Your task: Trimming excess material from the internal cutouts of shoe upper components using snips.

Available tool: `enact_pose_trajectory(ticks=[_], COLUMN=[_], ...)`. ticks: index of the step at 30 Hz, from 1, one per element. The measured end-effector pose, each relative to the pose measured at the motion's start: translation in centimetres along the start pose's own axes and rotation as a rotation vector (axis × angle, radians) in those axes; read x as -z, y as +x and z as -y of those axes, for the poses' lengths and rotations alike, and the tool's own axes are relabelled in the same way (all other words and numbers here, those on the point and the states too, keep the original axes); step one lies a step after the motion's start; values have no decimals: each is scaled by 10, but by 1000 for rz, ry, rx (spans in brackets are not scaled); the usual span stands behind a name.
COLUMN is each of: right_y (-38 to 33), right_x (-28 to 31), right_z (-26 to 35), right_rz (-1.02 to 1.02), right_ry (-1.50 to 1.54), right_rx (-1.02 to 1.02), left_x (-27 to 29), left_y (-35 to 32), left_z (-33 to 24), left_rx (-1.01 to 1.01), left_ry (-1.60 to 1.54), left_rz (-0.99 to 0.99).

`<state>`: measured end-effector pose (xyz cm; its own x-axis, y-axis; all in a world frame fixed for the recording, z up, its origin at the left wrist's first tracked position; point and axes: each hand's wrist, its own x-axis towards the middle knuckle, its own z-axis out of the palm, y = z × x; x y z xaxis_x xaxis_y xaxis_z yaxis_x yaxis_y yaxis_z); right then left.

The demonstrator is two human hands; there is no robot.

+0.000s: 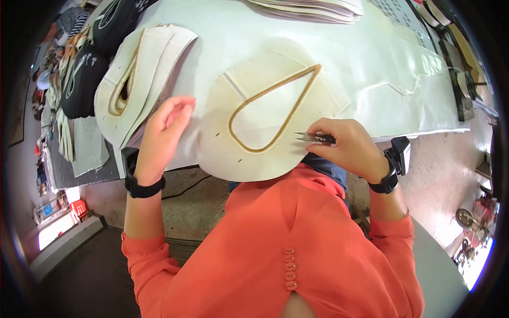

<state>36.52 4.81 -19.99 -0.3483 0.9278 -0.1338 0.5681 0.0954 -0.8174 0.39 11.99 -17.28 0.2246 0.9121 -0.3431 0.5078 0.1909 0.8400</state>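
A cream, rounded fabric panel (222,151) lies flat before me, its front edge reaching past the table's near edge. Brown binding outlines a teardrop opening in its middle. Over the panel's right side, my right hand (344,146) grips a pair of small thread snips (318,138), blades pointing left. My left hand (168,127) is raised beside the panel's left edge, fingers loosely curled and apart from the thumb, with nothing in it. Left of that hand, a stack of similar cream panels (159,58) with teardrop openings leans on the table.
Another pile of cream pieces (318,8) sits at the far side of the white-covered table (382,106). Black printed pieces (84,79) lie at the far left. A dark metal fixture (462,79) stands along the right edge, and a thread (392,87) trails across the cover.
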Motion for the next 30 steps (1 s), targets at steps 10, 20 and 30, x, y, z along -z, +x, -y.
enact_pose_trajectory(ticks=[10, 20, 30], right_y=[33, 25, 24], right_x=[-22, -35, -37], right_z=[14, 9, 2], right_rz=[15, -232, -277], right_ry=[-116, 142, 181], right_rx=[-25, 92, 2], left_x=[-1, 90, 205], left_y=[-39, -7, -18], left_z=[16, -41, 80], left_rx=[244, -332, -84], left_ry=[-262, -63, -36], left_rz=[90, -402, -722])
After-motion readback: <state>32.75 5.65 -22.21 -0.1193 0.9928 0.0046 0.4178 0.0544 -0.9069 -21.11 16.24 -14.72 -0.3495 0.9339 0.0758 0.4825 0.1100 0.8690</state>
